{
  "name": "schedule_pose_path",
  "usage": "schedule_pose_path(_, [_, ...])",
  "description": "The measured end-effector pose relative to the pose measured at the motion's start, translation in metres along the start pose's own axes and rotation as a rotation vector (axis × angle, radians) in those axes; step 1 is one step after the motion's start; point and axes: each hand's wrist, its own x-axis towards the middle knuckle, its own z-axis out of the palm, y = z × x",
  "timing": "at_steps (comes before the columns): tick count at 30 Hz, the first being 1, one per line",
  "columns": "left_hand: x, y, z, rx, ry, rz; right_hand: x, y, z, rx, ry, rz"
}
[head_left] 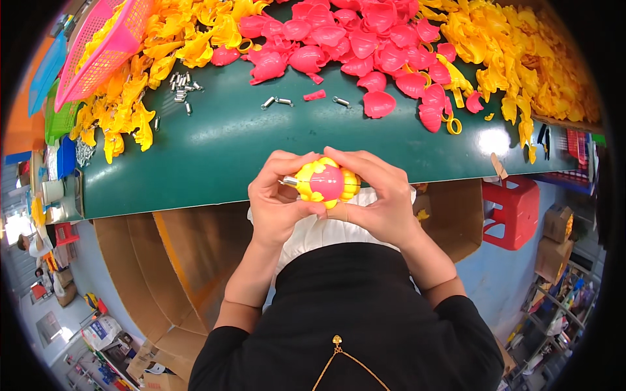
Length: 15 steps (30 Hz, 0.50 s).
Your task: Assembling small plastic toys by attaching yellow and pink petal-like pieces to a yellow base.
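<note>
Just past the table's near edge, both my hands hold a rounded yellow-and-pink plastic toy part (329,182). A shiny metal spring (289,180) sticks out of its left end. The fingers and thumb of my left hand (272,207) close round the left side, beside the spring. My right hand (386,195) pinches the right side, where the yellow surface is ribbed. Beyond my hands, two loose springs (283,101), a small pink strip (314,95) and another spring (342,101) lie on the green tabletop (241,150). The palm sides of both hands are hidden.
Pink shells (362,44) are heaped at the back middle, with yellow parts (117,120) at left and more yellow pieces (495,39) at right. Several springs (181,90) cluster at the left. A pink basket (107,49) tilts there. Below stand cardboard boxes (140,260) and a red stool (518,215).
</note>
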Motion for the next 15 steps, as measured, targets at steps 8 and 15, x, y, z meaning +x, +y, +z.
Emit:
schedule_pose_path(8, [0.003, 0.001, 0.013, -0.304, 0.120, -0.158, -0.005, 0.012, 0.000, 0.551, 0.061, 0.206])
schedule_pose_path(15, [-0.003, -0.002, -0.012, -0.036, 0.045, -0.001, -0.006, 0.017, 0.009, 0.830, 0.066, 0.307])
